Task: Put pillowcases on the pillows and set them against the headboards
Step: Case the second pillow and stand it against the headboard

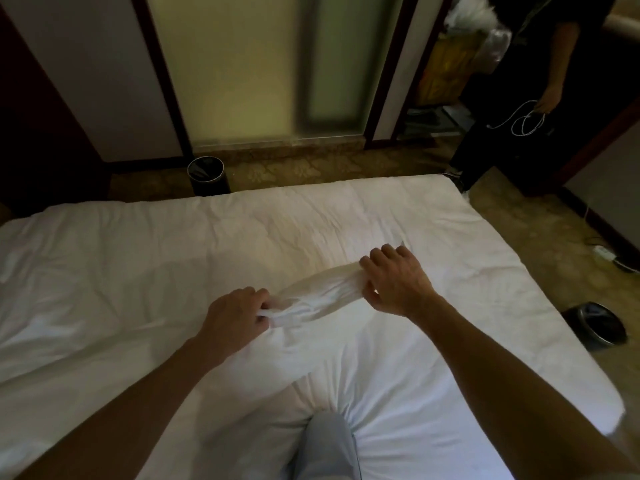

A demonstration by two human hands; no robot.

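A white pillowcase is bunched into a loose roll over the middle of the white bed. My left hand grips its near-left end with closed fingers. My right hand clutches the far-right end, knuckles up. The cloth stretches between both hands, just above the bedding. A plump white mass, possibly a pillow, lies under my arms near my knee; its edges blend into the bedding. No headboard is in view.
A black bin stands on the floor beyond the bed's far edge. Another bin sits by the right side. A person in dark clothes stands at the far right holding a white cord, next to a cart.
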